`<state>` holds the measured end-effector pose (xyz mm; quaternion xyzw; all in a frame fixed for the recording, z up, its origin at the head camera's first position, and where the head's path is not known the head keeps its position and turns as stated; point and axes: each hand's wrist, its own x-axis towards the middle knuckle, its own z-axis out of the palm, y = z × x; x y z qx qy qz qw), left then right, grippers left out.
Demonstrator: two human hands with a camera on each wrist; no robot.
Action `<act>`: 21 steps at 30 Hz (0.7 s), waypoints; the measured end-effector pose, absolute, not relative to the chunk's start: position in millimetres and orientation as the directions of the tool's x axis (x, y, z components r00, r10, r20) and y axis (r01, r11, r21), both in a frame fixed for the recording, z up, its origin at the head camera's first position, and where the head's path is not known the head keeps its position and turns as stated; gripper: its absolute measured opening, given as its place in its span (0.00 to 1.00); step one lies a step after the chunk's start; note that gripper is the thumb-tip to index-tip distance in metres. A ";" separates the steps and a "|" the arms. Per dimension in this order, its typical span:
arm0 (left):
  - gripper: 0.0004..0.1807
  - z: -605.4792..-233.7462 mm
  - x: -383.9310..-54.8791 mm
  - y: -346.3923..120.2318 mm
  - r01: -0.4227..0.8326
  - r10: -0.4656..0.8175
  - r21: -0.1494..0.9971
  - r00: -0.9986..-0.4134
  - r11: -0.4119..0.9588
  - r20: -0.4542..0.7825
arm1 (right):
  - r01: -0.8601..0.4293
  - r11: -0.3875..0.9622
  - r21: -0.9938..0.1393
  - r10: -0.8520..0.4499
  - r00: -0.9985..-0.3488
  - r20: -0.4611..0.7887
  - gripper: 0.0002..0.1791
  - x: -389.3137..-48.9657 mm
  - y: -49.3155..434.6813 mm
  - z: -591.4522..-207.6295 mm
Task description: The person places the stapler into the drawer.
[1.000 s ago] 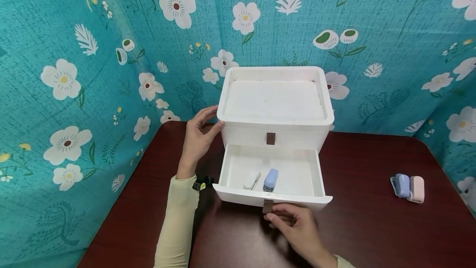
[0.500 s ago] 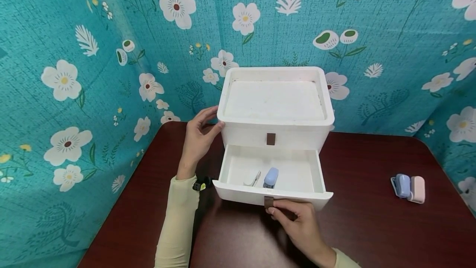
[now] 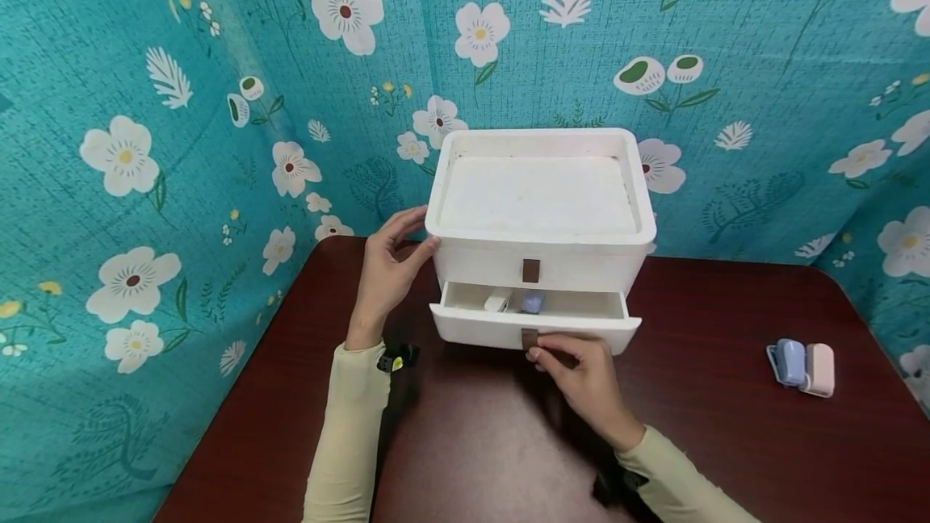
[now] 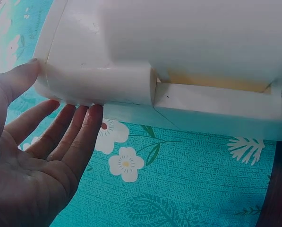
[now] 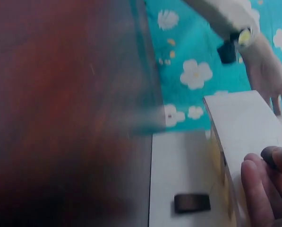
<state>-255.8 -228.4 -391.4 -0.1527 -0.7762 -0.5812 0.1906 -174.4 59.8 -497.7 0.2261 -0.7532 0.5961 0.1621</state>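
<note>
White drawer unit [image 3: 465, 261] stands on the dark red-brown table [image 3: 450, 442], in front of a teal flowered cloth [image 3: 240, 6]. Lower drawer [image 3: 483, 330] juts partway out from beneath the upper front; upper front is flush, with its own brown tab [image 3: 531, 270].

Right hand [image 3: 581, 374]: thumb and forefinger pinch the brown pull [image 3: 529, 338] at the middle of the lower drawer's front. The hand lies in front of the drawer, mostly to the right of the pull.

Left hand [image 3: 388, 273]: fingers extended and slightly spread, tips touching the unit's left side; thumb against the front left corner, just below the top rim. This places it above and left of the lower drawer. Left wrist view agrees on the fingertip contact.

Drawer contents: white object [image 3: 497, 300] on the left, blue object [image 3: 534, 301] just beside it, both between the two hands but behind the drawer front. That front hides their near ends, so their type is hard to confirm.

Right side of table, well apart from both hands: small blue item [image 3: 790, 361] and pink item [image 3: 820, 370], side by side. Long pale sleeves on both arms.
</note>
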 end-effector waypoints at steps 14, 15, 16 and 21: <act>0.25 -390.9 -256.5 -227.4 0.465 0.017 0.847 -0.879 0.258 0.477 | -0.484 0.280 -0.829 -0.122 -0.875 0.469 0.05 -227.0 62.1 -495.8; 0.25 -391.1 -256.9 -227.6 0.465 0.016 0.847 -0.878 0.257 0.478 | -0.480 0.284 -0.830 -0.124 -0.877 0.464 0.05 -227.6 62.1 -495.6; 0.25 -391.0 -257.2 -227.6 0.466 0.015 0.847 -0.878 0.255 0.478 | -0.476 0.290 -0.830 -0.126 -0.879 0.461 0.05 -227.9 61.9 -495.5; 0.25 -391.7 -257.2 -227.9 0.462 0.009 0.849 -0.880 0.255 0.476 | -0.470 0.325 -0.821 -0.124 -0.881 0.456 0.07 -227.5 62.0 -497.9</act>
